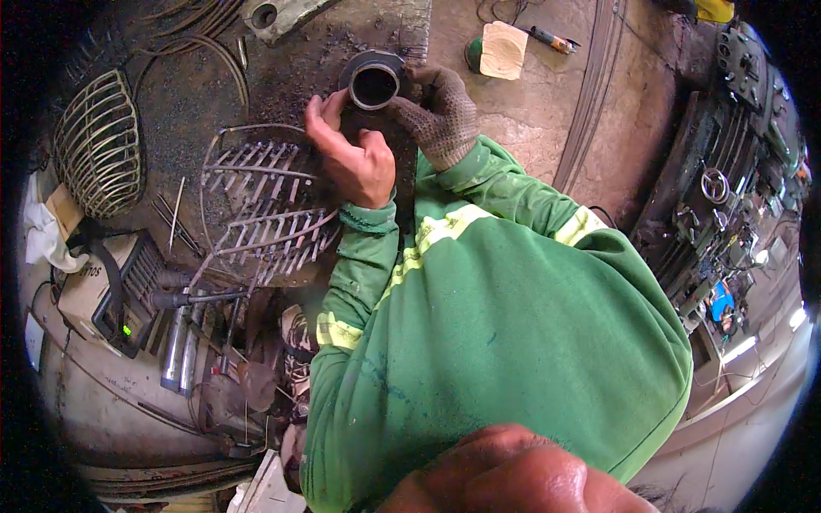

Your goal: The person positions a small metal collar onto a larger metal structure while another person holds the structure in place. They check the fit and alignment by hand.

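A short dark metal pipe with a flange (374, 89) stands at the far edge of the dark work surface, its round open end facing up. My right hand (440, 115), in a brown knitted glove, grips the flange from the right, with the thumb by the near rim and the fingers farther back. Bare, my left hand (352, 158) is at the pipe's left side. Its fingertips reach the flange edge, while the thumb stays apart from the metal. Just left of that hand lies a curved grille of welded rods (265, 167).
A rounded rod cage (101, 145) sits at the far left, above a boxy machine with a green display (103, 286). Coiled rod (192, 43) and a holed metal plate (278, 17) lie farther back. A pale block (503, 51) is on the floor; machinery (714, 184) lines the right.
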The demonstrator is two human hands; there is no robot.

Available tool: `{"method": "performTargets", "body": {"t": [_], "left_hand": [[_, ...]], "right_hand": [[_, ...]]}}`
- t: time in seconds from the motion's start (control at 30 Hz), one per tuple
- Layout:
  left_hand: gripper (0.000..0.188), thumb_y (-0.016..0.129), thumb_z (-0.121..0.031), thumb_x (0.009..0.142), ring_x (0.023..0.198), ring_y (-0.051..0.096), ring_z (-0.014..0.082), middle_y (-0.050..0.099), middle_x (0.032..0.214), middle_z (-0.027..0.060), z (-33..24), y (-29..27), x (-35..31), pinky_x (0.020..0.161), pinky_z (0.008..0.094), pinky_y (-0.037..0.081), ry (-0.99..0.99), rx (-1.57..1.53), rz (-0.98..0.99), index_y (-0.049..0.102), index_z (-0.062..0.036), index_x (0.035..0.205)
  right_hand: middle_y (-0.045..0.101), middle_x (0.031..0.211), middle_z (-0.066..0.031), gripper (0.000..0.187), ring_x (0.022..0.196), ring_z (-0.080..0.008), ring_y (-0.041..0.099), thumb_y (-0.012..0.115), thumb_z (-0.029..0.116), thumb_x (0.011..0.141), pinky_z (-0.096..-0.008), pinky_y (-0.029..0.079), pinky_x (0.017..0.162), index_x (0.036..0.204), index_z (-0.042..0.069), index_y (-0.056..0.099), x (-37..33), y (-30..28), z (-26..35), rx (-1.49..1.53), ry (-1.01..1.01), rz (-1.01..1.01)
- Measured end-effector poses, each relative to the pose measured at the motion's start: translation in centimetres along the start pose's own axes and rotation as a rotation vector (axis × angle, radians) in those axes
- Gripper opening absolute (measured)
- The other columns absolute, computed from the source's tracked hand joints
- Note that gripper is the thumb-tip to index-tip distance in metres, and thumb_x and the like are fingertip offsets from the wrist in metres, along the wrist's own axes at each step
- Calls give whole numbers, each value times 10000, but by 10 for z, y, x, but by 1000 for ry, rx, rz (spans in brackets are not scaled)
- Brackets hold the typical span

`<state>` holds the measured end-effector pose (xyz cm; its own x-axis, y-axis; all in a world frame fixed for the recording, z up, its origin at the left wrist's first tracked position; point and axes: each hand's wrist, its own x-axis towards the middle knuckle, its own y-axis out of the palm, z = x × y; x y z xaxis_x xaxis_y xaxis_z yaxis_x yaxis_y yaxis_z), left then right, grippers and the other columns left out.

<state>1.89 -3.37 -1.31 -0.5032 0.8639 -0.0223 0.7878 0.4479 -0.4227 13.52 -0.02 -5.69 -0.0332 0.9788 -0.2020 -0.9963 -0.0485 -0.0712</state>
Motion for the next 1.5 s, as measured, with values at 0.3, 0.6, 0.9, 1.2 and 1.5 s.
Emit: {"method": "performTargets", "body": {"t": [0.3,0.6,0.9,1.2,1.5], "left_hand": [[747,457,43,706,1289,490,381,458,1336,298,1,-1,-1,1164,476,302,5,4,6,266,81,1428],[721,433,104,722,1227,554,398,572,1266,267,1,2,-1,1123,463,367,50,74,-21,266,54,1421],[728,436,114,719,1225,556,398,579,1259,262,1,0,-2,1123,464,369,48,92,-19,263,50,1424],[740,455,39,708,1278,499,394,492,1316,309,1,-2,-2,1157,476,302,15,10,6,266,73,1423],[733,438,105,703,1220,554,397,583,1252,248,1,1,-2,1127,466,359,46,82,-27,281,52,1417]], "right_hand": [[661,987,-86,453,879,-167,645,880,158,754,-316,544,776,1116,58,628,-2,-1,2,-49,48,-12],[651,965,-91,451,844,-178,640,879,172,751,-322,540,760,1109,56,631,-2,0,-4,8,36,-20],[653,993,-97,422,870,-177,645,862,151,775,-319,541,767,1110,49,626,-2,-1,4,-32,15,-5],[676,1007,-123,324,884,-194,673,805,107,837,-327,553,778,1108,42,638,-5,-3,11,-88,63,-15],[675,980,-127,319,858,-202,675,815,131,828,-334,551,755,1086,41,649,-1,-2,-7,-76,-49,-57]]}}
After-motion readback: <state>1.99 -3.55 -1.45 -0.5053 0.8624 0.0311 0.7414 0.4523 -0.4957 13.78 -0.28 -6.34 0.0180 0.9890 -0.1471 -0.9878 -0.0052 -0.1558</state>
